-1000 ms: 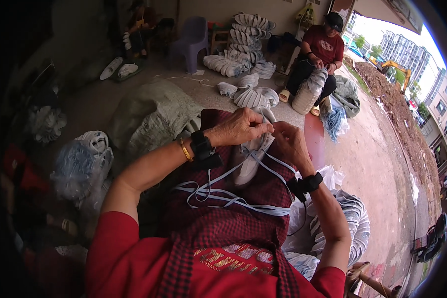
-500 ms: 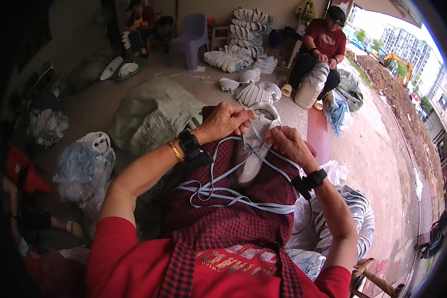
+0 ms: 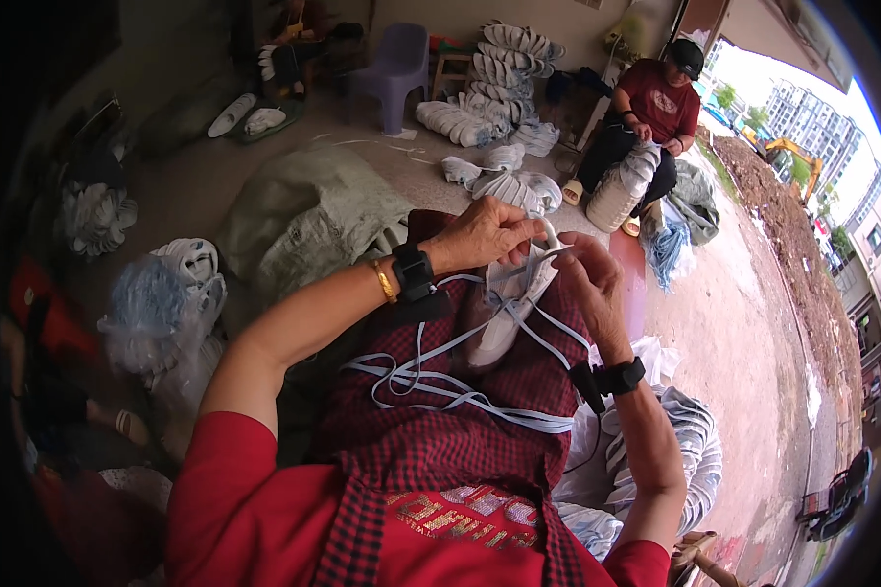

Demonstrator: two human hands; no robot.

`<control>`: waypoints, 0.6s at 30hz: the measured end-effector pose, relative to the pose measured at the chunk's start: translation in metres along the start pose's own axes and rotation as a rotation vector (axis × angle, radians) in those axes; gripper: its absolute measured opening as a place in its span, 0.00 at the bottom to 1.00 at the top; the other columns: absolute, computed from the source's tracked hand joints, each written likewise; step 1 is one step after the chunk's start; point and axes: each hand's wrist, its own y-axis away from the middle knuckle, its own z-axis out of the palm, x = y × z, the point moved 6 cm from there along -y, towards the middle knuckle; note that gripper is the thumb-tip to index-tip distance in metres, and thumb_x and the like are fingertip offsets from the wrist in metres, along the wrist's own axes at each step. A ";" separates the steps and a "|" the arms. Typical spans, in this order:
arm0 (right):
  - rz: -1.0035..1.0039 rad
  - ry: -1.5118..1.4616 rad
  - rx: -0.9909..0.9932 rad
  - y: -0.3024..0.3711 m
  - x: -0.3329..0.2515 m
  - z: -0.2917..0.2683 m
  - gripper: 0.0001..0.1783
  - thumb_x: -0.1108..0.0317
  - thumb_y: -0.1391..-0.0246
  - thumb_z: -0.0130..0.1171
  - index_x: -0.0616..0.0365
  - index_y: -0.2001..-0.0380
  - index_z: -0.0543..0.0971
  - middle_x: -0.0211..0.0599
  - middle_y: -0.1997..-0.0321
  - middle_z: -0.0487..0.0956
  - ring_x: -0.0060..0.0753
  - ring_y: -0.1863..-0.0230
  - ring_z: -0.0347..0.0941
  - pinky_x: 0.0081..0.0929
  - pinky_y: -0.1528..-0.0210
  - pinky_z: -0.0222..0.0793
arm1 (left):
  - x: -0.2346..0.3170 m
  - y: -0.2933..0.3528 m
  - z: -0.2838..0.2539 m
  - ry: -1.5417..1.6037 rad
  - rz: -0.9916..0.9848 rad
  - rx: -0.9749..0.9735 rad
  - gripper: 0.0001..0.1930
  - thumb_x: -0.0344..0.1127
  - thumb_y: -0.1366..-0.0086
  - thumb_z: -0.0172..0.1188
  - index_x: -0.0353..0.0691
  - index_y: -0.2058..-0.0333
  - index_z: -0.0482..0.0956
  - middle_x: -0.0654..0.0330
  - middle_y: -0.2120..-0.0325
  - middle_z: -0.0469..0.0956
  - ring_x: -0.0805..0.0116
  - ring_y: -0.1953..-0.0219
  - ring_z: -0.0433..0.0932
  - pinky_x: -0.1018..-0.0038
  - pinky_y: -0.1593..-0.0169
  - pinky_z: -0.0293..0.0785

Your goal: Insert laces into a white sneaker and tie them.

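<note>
Two bare hands, one shoe, one tangle of lace. Changed within the last half second: the left hand (image 3: 489,235) has shifted across to the shoe's collar (image 3: 550,235), and the right hand (image 3: 594,282) has lifted slightly to the far side of it. Meaning, as I judge it: attention now sits at the upper end of the lacing, close to the ankle opening, while the lower crossing is left alone. Left grip: fingertips narrow, bent in at the collar; whether closed on lace or edge, cannot tell. Right grip: thumb and fingers curled close beside the opening; anything pinched there cannot be made out.

Item, shoe (image 3: 494,342): on the wearer's lap, over a red-and-black checked apron (image 3: 431,440), toe toward the body, heel away. Off-white, rounded toe, plain, upper partly hidden by fingers. Item, pale blue lace (image 3: 461,338): crossed once in plain sight over the front, flat, ribbon-like, trailing to both sides; further loops lie slack across the apron, as they did a second ago.
</note>
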 end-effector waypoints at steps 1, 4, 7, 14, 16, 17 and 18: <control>-0.136 0.049 0.025 0.005 -0.015 0.005 0.11 0.69 0.36 0.56 0.63 0.55 0.80 0.27 0.70 0.80 0.11 0.71 0.70 0.14 0.73 0.64 | 0.005 -0.007 0.006 -0.009 -0.035 -0.032 0.19 0.46 0.29 0.56 0.32 0.63 0.85 0.64 0.81 0.79 0.79 0.78 0.78 0.82 0.73 0.75; -0.357 0.655 -0.127 0.023 -0.050 0.036 0.12 0.77 0.45 0.58 0.58 0.57 0.81 0.35 0.68 0.82 0.27 0.72 0.78 0.25 0.70 0.72 | 0.001 -0.027 0.015 -0.088 -0.069 -0.077 0.19 0.45 0.29 0.56 0.32 0.64 0.85 0.64 0.82 0.79 0.80 0.79 0.77 0.81 0.74 0.74; -0.436 0.974 -0.227 0.024 -0.024 0.056 0.15 0.77 0.51 0.58 0.58 0.57 0.80 0.47 0.57 0.79 0.54 0.65 0.79 0.41 0.65 0.75 | 0.009 -0.038 0.029 -0.207 0.053 -0.069 0.20 0.46 0.32 0.59 0.32 0.71 0.85 0.61 0.84 0.79 0.77 0.81 0.75 0.76 0.74 0.72; -0.300 1.282 -0.208 -0.008 0.036 0.038 0.12 0.78 0.55 0.57 0.60 0.64 0.81 0.44 0.62 0.79 0.53 0.65 0.78 0.43 0.63 0.75 | 0.011 -0.032 0.011 -0.427 0.183 0.086 0.21 0.45 0.34 0.62 0.31 0.78 0.82 0.59 0.88 0.74 0.77 0.82 0.69 0.70 0.75 0.68; -0.266 0.914 -0.161 -0.006 0.003 0.044 0.06 0.75 0.54 0.60 0.61 0.70 0.82 0.46 0.68 0.80 0.50 0.66 0.79 0.39 0.62 0.74 | -0.006 -0.021 -0.007 -0.450 0.162 0.090 0.19 0.44 0.33 0.61 0.32 0.74 0.84 0.59 0.87 0.76 0.78 0.81 0.71 0.72 0.74 0.69; -0.289 0.918 -0.190 -0.001 -0.002 0.043 0.05 0.74 0.52 0.59 0.59 0.71 0.83 0.45 0.69 0.80 0.51 0.66 0.79 0.40 0.64 0.74 | -0.014 -0.017 -0.012 -0.394 0.104 0.106 0.18 0.44 0.33 0.60 0.32 0.72 0.85 0.60 0.86 0.77 0.78 0.80 0.73 0.74 0.73 0.70; -0.307 0.924 -0.215 0.004 -0.008 0.041 0.06 0.73 0.50 0.58 0.57 0.72 0.84 0.45 0.71 0.79 0.51 0.66 0.79 0.41 0.65 0.74 | -0.022 -0.015 -0.018 -0.336 0.045 0.117 0.18 0.43 0.33 0.60 0.33 0.70 0.85 0.60 0.85 0.79 0.77 0.80 0.75 0.75 0.73 0.72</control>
